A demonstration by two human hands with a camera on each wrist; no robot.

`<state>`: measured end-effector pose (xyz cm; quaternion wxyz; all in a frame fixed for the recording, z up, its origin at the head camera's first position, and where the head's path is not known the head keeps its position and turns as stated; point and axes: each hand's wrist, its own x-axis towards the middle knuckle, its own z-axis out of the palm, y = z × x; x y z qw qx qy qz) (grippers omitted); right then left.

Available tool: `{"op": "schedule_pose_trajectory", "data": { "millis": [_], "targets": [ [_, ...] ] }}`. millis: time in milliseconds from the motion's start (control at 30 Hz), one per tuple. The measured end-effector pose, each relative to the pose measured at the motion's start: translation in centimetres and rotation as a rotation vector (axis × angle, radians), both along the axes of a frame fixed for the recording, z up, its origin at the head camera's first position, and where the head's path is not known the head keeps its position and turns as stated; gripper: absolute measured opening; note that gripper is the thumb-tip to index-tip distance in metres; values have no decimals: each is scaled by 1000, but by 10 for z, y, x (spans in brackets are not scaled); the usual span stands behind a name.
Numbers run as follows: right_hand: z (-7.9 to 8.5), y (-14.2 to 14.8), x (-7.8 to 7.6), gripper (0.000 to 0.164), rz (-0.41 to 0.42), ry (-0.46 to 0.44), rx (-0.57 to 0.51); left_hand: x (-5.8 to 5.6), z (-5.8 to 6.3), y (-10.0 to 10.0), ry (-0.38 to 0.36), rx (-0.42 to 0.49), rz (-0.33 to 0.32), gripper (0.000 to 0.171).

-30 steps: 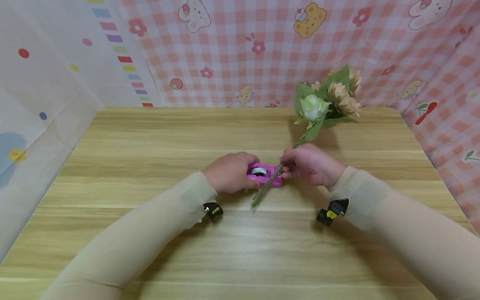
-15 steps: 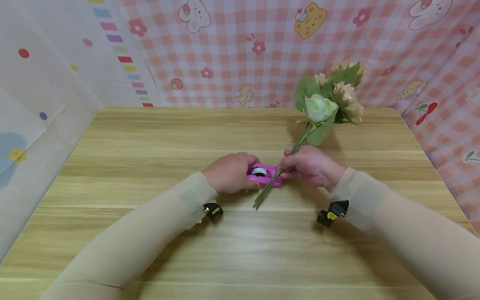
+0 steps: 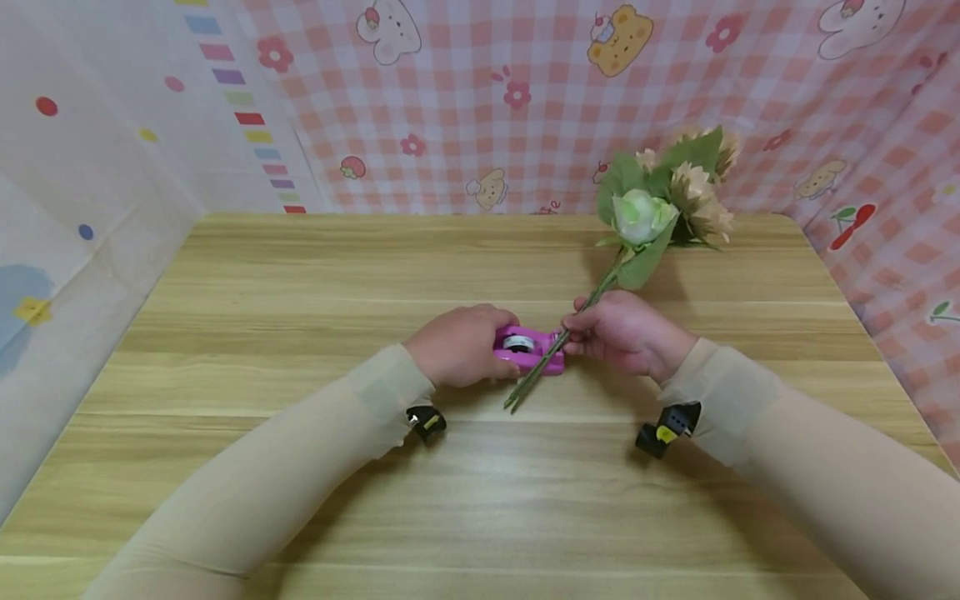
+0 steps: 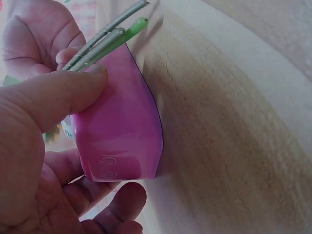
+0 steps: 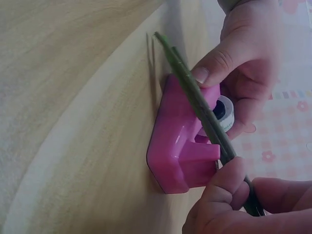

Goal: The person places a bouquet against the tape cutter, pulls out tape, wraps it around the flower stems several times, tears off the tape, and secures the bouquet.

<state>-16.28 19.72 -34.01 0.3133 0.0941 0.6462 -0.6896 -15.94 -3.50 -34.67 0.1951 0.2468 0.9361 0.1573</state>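
Note:
A pink tape dispenser [image 3: 527, 351] [image 4: 119, 136] [image 5: 183, 146] with a white tape roll [image 5: 223, 112] stands mid-table. My left hand [image 3: 461, 343] grips it, thumb [image 4: 58, 95] on top and fingers underneath. My right hand [image 3: 624, 332] pinches a bunch of artificial flowers [image 3: 663, 200] by the green stems [image 3: 534, 377] [image 5: 200, 102], just right of the dispenser. The stems lie slantwise across the dispenser's top, their ends [image 4: 122, 31] past its near side. The blooms, one pale green and some tan, are raised at the back right.
The wooden table [image 3: 300, 292] is walled by pink checked cartoon cloth [image 3: 525, 83] behind and on the right, and white spotted cloth [image 3: 75, 167] on the left. Small black wrist cameras [image 3: 427, 421] sit under both sleeves.
The flower heads have lifted and swung slightly right over the second. My right hand shifted a little along the stems. The left hand and dispenser stayed put.

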Motion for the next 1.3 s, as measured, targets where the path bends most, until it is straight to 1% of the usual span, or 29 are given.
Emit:
{"op": "schedule_pose_trajectory", "data": {
  "millis": [133, 267, 467, 700, 967, 1100, 1300],
  "targets": [
    [0, 2, -2, 25, -7, -34, -34, 0, 0, 0, -4, 5, 5, 62],
    [-3, 2, -3, 32, -14, -48, -82, 1, -1, -1, -5, 9, 10, 60],
    [-6, 0, -2, 30, -57, -41, -97, 1, 0, 0, -3, 14, -1, 57],
    [-5, 1, -1, 18, -90, -48, -100, 1, 0, -1, -3, 11, 2, 58],
    [-2, 1, -1, 20, -100, -43, -110, -1, -2, -1, 1, 14, 5, 55],
    [-1, 1, -1, 25, -93, -41, -142, 0, -1, -1, 2, 12, 6, 54],
    [0, 3, 0, 24, -93, -39, -176, 0, 0, -1, -2, 16, 11, 52]
  ]
}}
